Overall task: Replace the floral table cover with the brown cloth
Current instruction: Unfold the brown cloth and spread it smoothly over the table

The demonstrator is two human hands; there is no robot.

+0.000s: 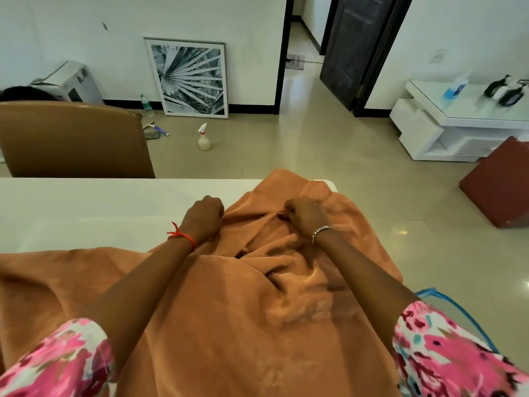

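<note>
fingers of both hands curled tight, each fist bunching a fold of the brown cloth (229,310). left hand (207,214) grips near the cloth's left edge. right hand (305,214) pinches a ridge just beside it. likely holding the folds this way to drag the fabric across and spread it.

the cloth lies crumpled over the near right part of the white table (100,213) and spills off the near edge toward the person. far left of the tabletop is uncovered, so spreading looks barely begun. no floral cover visible on the table.

brown chair (71,138) at the far left side. spray bottle (203,138) on the floor, framed leaf print (190,77) leaning on the wall.

writing: blue label on a bottle (455,87) far right, too blurred to read.
</note>
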